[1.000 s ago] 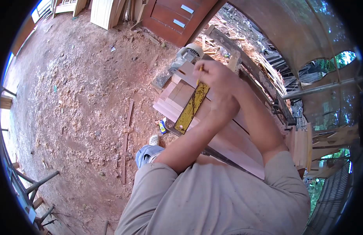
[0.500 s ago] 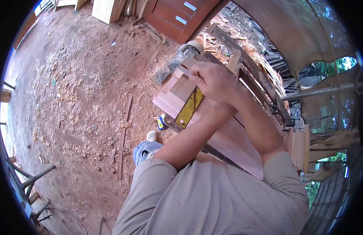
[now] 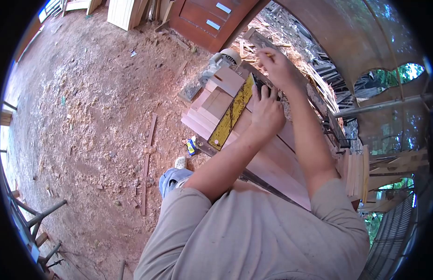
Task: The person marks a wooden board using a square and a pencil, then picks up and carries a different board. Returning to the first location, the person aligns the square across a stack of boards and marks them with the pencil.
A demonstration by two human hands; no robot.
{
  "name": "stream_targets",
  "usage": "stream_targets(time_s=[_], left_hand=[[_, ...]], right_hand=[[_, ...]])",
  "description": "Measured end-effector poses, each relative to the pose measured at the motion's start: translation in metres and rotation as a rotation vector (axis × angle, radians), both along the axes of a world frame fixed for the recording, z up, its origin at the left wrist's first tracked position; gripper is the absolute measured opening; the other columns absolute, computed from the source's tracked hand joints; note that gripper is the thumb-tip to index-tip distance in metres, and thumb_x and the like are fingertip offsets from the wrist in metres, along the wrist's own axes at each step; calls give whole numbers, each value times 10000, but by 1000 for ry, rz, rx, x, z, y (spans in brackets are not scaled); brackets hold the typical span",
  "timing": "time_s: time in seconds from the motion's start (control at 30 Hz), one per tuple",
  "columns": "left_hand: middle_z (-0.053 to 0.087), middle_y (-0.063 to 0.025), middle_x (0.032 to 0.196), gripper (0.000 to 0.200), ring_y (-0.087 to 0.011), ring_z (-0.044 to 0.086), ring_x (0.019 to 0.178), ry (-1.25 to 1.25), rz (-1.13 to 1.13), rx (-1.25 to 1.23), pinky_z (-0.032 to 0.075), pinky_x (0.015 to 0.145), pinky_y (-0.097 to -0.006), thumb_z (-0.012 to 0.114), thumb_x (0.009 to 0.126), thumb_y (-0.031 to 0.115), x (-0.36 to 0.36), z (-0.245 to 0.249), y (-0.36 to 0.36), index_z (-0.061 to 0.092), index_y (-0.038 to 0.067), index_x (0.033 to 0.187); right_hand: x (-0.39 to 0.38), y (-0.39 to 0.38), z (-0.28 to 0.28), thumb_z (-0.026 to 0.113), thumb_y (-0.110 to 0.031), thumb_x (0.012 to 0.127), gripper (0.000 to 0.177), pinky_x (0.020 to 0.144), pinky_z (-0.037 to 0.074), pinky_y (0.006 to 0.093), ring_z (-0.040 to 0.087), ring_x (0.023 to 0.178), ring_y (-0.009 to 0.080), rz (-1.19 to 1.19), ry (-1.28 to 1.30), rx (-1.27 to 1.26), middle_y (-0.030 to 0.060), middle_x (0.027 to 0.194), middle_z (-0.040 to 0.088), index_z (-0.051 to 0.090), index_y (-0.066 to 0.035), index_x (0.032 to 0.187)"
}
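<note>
A try square with a worn yellow blade point(image 3: 231, 112) lies slanted across pink-toned boards point(image 3: 200, 116). My left hand point(image 3: 268, 112) is closed on the dark stock at the blade's far end. Beyond it, my right hand point(image 3: 277, 67) is raised off the wood, its fingers pinched on a small yellowish pencil point(image 3: 270, 55). Short wood blocks point(image 3: 217, 101) rest on the boards beside the blade. The boards lie along a workbench, partly hidden by my forearms.
A motor point(image 3: 221, 63) sits at the bench's far end. Shavings cover the dirt floor point(image 3: 95, 130), where a long thin strip point(image 3: 148, 163) lies. A reddish-brown door point(image 3: 204, 21) stands behind. Upright boards point(image 3: 359, 170) are at the right, and a metal pole point(image 3: 384, 106) crosses nearby.
My right hand has lifted away from the boards, up and to the right. More of the yellow blade and my left hand on the square now show.
</note>
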State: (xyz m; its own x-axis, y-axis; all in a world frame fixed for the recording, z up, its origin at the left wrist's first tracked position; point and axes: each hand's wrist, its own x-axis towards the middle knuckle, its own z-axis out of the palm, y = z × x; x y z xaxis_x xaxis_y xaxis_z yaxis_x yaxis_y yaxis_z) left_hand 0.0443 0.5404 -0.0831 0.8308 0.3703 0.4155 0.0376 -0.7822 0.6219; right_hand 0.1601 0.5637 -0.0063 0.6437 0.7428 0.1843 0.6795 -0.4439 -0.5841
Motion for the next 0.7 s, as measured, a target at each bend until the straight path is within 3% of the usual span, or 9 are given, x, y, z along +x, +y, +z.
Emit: stream_targets(time_s=[0.07,0.13,0.27,0.37,0.5,0.7], left_hand=[[566,-149,1324,279,-366,445,1279,-9,15,11,208,1159,-651,584,816,193,0,-1,-1,777,20,919],[563,-147,1326,274,-363,452,1263,-15,33,23,206,1162,-648,585,813,189,2,-3,-3,780,22,910],[557,-136,1338,279,-354,448,1278,-30,44,4,198,1171,-636,602,821,215,2,-4,-3,784,34,930],[553,-125,1344,287,-348,439,1296,-62,71,26,191,1176,-629,612,832,243,5,-8,-5,787,44,943],[544,-112,1351,294,-343,426,1319,-51,52,-6,190,1184,-627,627,835,265,4,-7,-4,785,53,965],[551,-106,1339,295,-335,432,1309,54,31,42,199,1188,-628,645,823,273,-1,0,-1,781,51,961]], right_hand=[[25,-22,-23,589,-285,1001,291,680,511,320,653,737,152,-19,31,68,80,851,726,699,-32,1096],[34,-47,-36,603,-267,1001,278,695,507,298,647,762,141,-194,267,121,46,869,724,700,-18,1076],[31,-91,-53,607,-219,1002,211,714,503,266,656,820,134,-225,519,110,29,930,719,701,-44,1075],[24,-105,-69,597,-147,1003,166,780,546,259,673,926,139,-299,871,398,56,1052,705,692,-53,1101],[27,-119,-67,600,-128,994,178,789,558,267,674,937,138,-210,1001,441,48,1046,707,685,-38,1121],[26,-131,-56,605,-129,982,228,697,550,226,687,825,102,-223,989,173,27,1000,708,663,-43,1185]])
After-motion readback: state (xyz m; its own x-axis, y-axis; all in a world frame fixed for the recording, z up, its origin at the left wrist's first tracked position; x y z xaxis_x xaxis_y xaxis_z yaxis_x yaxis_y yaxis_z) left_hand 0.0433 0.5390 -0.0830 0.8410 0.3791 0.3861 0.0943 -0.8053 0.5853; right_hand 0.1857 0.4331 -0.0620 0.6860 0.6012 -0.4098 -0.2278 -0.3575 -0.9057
